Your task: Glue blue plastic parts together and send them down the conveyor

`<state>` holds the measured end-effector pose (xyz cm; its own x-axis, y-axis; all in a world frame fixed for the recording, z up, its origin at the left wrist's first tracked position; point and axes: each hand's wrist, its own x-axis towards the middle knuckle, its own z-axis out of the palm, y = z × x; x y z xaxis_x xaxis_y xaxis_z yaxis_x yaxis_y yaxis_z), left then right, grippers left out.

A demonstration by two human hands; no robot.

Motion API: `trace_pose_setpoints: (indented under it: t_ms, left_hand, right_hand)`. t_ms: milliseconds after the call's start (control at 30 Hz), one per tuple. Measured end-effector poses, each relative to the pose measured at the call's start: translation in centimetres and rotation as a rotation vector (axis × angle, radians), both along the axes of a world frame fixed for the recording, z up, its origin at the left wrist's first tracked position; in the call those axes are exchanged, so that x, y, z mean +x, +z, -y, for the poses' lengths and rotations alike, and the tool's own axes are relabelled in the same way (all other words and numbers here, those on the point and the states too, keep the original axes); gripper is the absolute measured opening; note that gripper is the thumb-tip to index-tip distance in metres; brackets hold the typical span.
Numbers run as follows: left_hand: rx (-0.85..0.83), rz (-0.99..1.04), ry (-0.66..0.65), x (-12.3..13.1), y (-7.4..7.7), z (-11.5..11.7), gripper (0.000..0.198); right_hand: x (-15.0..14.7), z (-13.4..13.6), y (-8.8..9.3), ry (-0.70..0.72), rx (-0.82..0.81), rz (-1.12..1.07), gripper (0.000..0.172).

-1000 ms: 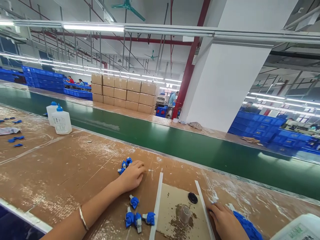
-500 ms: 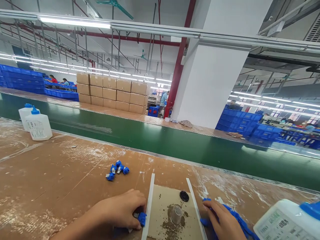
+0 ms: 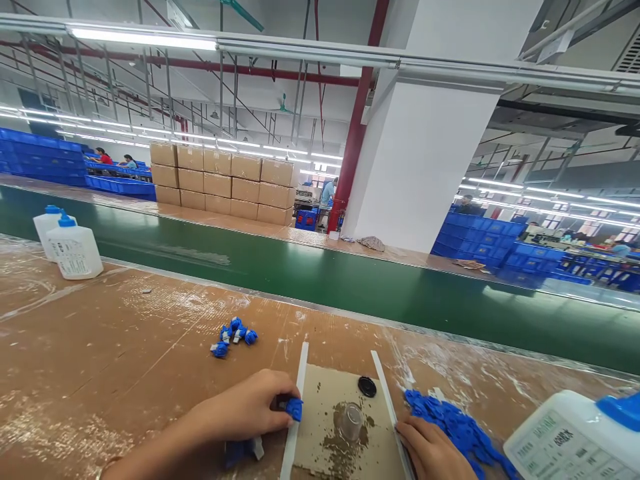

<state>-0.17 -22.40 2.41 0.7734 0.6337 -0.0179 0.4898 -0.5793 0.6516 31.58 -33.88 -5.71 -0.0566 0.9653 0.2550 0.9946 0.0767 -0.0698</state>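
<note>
Blue plastic part [image 3: 294, 409] clamped in left hand [image 3: 240, 413], fingers [image 3: 273, 387] together on it, just beside white strip [image 3: 299, 393]; right hand [image 3: 430, 453] low at frame edge, fingers apparently apart though hard to tell, touching heap of blue parts [image 3: 450, 427] on brown work table [image 3: 125, 347]

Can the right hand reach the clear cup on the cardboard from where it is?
Probably yes. The right hand lies just outside the flat white strip along the cardboard, and the clear cup stands close by. Only that strip lies between them, so the hand would pass over it.
</note>
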Motion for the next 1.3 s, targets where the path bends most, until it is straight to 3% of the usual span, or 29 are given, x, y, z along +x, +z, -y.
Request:
trace_pose_setpoints:
  t_ms: [233,467,633,767,900,1300]
  left_hand:
    - [-0.220,0.180,0.088,0.4,-0.4,0.3,0.030]
    - [-0.577,0.452,0.027,0.9,-1.4,-0.2,0.031]
    - [-0.745,0.551,0.024,1.1,-1.7,0.0,0.035]
    - [-0.785,0.560,0.022,1.3,-1.7,0.1,0.036]
    - [-0.772,0.588,0.024,1.3,-1.9,0.0,0.035]
    - [-0.746,0.540,0.027,1.2,-2.1,0.2,0.035]
  right_hand:
    - [-1.1,-0.7,0.7,-0.105,-0.005,-0.274,0.037]
    - [-1.2,-0.9,1.8,-0.113,-0.024,-0.402,0.030]
    - [-3.5,-0.8,3.5,0.039,0.049,-0.527,0.033]
    - [-6.1,-1.2,4.2,0.187,0.066,-0.600,0.033]
    - [-7.2,-2.0,3.6,0.202,0.133,-0.712,0.031]
    - [-7.5,-1.8,4.4,0.177,-0.033,-0.664,0.025]
